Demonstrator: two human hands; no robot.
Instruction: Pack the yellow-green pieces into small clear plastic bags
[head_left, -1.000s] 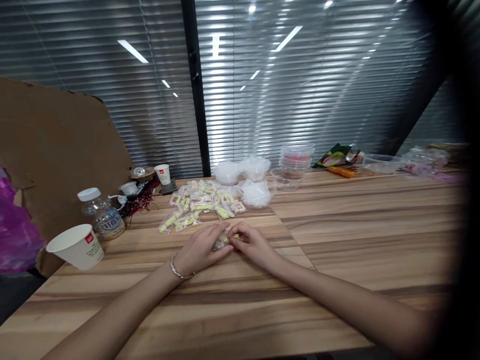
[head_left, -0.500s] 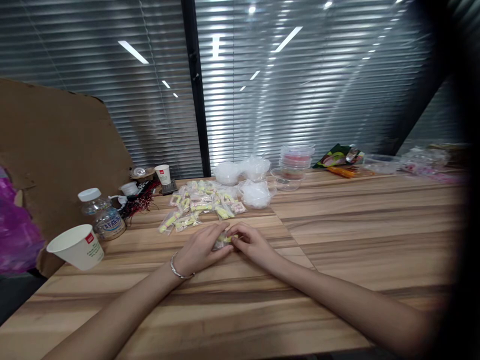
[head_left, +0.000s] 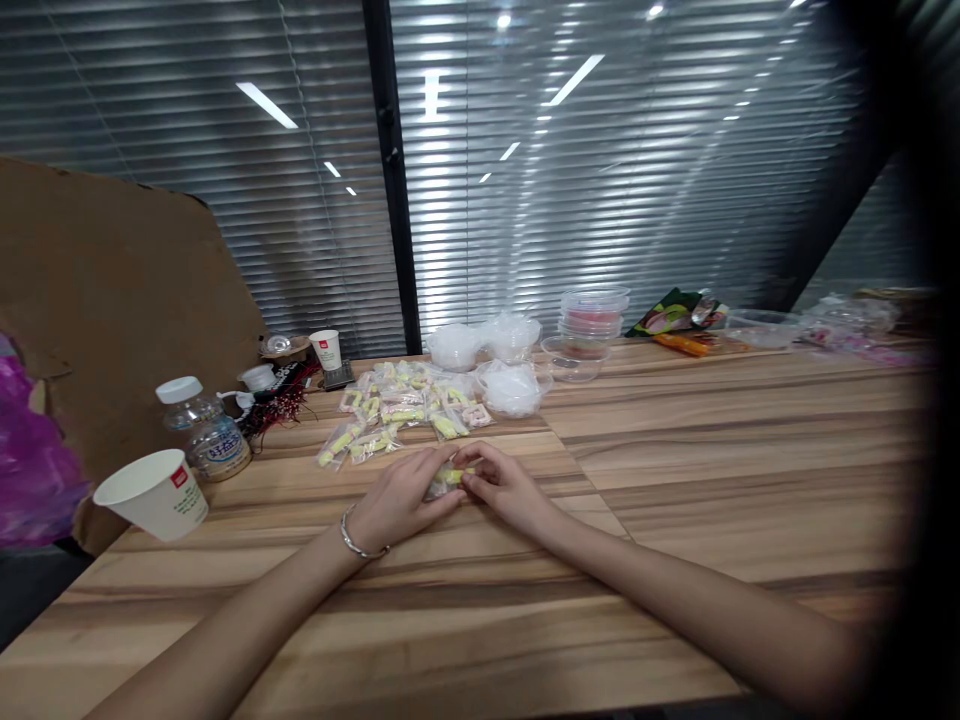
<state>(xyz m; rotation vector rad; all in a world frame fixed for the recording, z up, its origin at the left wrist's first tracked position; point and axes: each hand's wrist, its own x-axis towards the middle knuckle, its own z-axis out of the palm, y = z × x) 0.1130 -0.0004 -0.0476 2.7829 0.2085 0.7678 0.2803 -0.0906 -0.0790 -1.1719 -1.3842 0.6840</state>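
Note:
Over the wooden table, my left hand (head_left: pixel 401 495) is closed on a small clear plastic bag (head_left: pixel 438 488). My right hand (head_left: pixel 510 487) meets it from the other side, thumb and fingertips pinched at the yellow piece (head_left: pixel 452 476) by the bag's edge. Fingers cover much of both, so I cannot tell how far the piece sits inside the bag. Just beyond my hands lies a heap of similar clear bags (head_left: pixel 397 412) holding yellow and pinkish pieces. A silver bracelet (head_left: pixel 352 540) circles my left wrist.
To the left stand a paper cup (head_left: pixel 154 495), a drink bottle (head_left: pixel 214 440) and a cardboard sheet (head_left: pixel 127 270). Clear round tubs (head_left: pixel 514 387) sit behind the heap, with stacked plastic containers (head_left: pixel 592 312) further right. A green packet (head_left: pixel 671 312) lies at the back.
The fingertips of my right hand have shifted slightly left, and a little more of the yellow piece shows. My left hand stays in place on the bag.

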